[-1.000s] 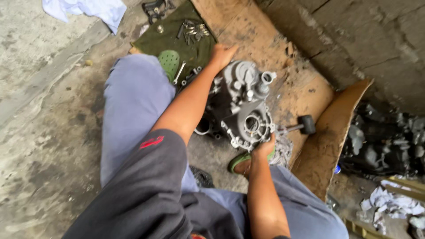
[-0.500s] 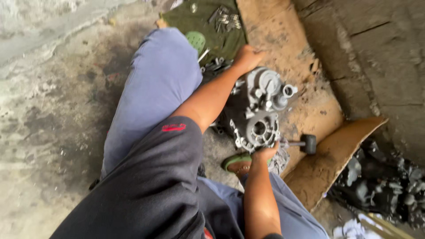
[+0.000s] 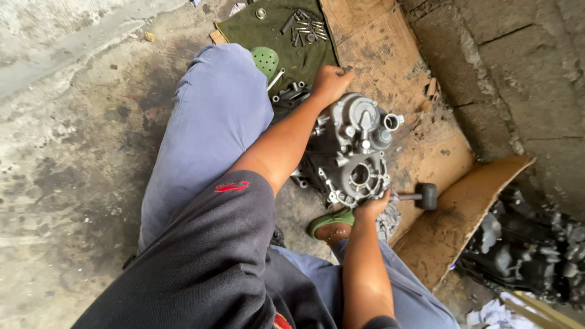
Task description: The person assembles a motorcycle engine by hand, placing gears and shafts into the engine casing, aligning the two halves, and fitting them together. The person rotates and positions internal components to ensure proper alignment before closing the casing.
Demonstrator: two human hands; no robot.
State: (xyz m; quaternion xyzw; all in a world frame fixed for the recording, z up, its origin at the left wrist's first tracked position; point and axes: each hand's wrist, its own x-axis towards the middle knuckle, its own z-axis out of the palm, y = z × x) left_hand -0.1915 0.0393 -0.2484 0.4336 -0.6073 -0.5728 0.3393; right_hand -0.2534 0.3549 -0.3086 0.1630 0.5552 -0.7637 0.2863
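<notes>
Dull grey cast-metal engine casing [image 3: 356, 146], rough and greasy, sits on worn brown cardboard [image 3: 390, 55] (stained, matt). Dark green cloth [image 3: 304, 52] holds small steel bolts [image 3: 304, 27]. Rough, oil-stained grey concrete floor [image 3: 67, 152].

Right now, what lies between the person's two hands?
In the head view, the grey metal engine case fills the stretch: the left hand grips its far edge, the right hand its near edge, on the cardboard.

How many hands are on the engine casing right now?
2. The left hand grips the far top edge of the grey engine casing, near the green cloth. The right hand holds its near lower edge, beside the black-headed mallet.
</notes>
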